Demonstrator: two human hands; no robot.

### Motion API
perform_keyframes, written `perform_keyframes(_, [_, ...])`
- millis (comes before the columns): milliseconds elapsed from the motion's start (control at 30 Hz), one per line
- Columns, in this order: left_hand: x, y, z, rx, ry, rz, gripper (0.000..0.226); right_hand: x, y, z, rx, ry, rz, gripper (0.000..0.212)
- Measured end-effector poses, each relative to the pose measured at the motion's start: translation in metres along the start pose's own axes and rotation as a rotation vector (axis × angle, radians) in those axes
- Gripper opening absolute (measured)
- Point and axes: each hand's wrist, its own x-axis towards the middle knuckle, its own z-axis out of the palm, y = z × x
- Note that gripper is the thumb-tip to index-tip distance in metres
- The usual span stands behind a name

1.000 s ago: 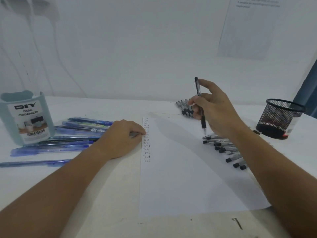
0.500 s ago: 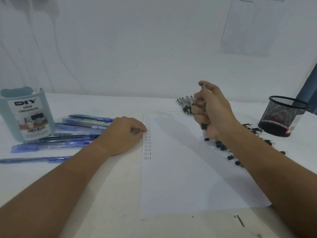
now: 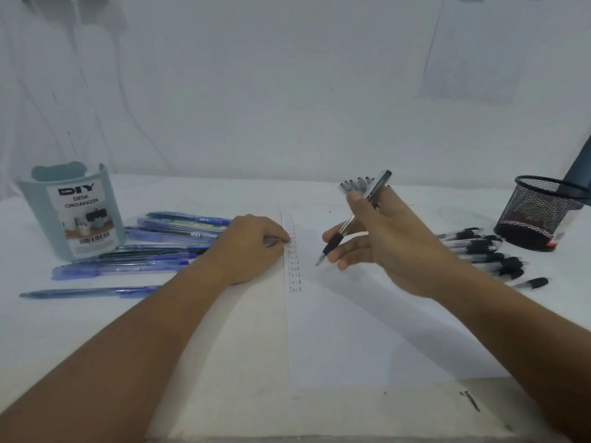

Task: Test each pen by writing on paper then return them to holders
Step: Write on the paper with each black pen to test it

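**Pen over the page, and plenty that could slip**

My right hand (image 3: 383, 238) pinches a clear-barrelled pen with a black rubber grip (image 3: 347, 224), tip down and tilted, hanging just above the white sheet of paper (image 3: 351, 330), not yet touching it. My left hand (image 3: 252, 247) lies with fingers curled, fingertips pressing the sheet's left edge beside the column of "Test" words (image 3: 293, 266).

The grip looks loose, so I judge the pen could roll out of my fingers. If my left hand lifts, the paper may skid. A word written too far from the column would waste space.

Counts: one pen in hand; one sheet; about nine legible "Test" words, the upper ones too faint to count. Left of my left hand lie roughly eight blue pens (image 3: 128, 268) and one pale teal plastic desk organizer (image 3: 73, 212). Right of my right hand lie about eight black-grip pens (image 3: 479, 251), and one black wire-mesh cup (image 3: 540, 215). Beyond my right hand sits a small cluster of pens (image 3: 355, 186), perhaps five.
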Motion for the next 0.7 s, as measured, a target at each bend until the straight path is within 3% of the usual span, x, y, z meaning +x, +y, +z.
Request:
perform_keyframes(100, [0.000, 0.000, -0.001, 0.007, -0.009, -0.002, 0.024, -0.015, 0.012, 0.012, 0.091, -0.067, 0.023, 0.033])
perform_keyframes(267, [-0.002, 0.003, -0.001, -0.023, -0.012, -0.017, 0.026, -0.019, 0.025, 0.026, 0.009, -0.025, 0.043, 0.015])
perform_keyframes(433, [-0.002, 0.005, -0.003, -0.012, -0.026, -0.012, 0.027, -0.023, 0.034, 0.028, -0.018, -0.088, 0.028, 0.031])
perform_keyframes(700, [-0.005, 0.010, -0.005, 0.016, -0.021, 0.007, 0.026, -0.028, 0.033, 0.030, -0.113, -0.060, -0.052, 0.034])
